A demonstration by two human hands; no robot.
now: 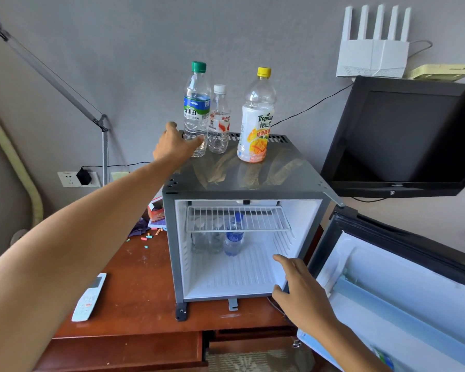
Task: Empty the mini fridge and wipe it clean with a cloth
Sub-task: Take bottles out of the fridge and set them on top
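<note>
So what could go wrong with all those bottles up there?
The left hand is at the green-capped bottle, which stands close to the small white-capped bottle; a bump might topple both off the fridge top. Three bottles remain inside, behind the wire shelf, so the right hand might snag reaching in.

Hotel-style room: mini fridge (242, 189) on a wooden desk (134, 291), wall-mounted TV (403, 138), router (373, 57) above.

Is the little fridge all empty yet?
Not yet. Three bottles already stand on top of the fridge; the left hand is at the green-capped bottle. Three bottles inside remain, near the right hand. No cloth is visible, so wiping is left.
</note>
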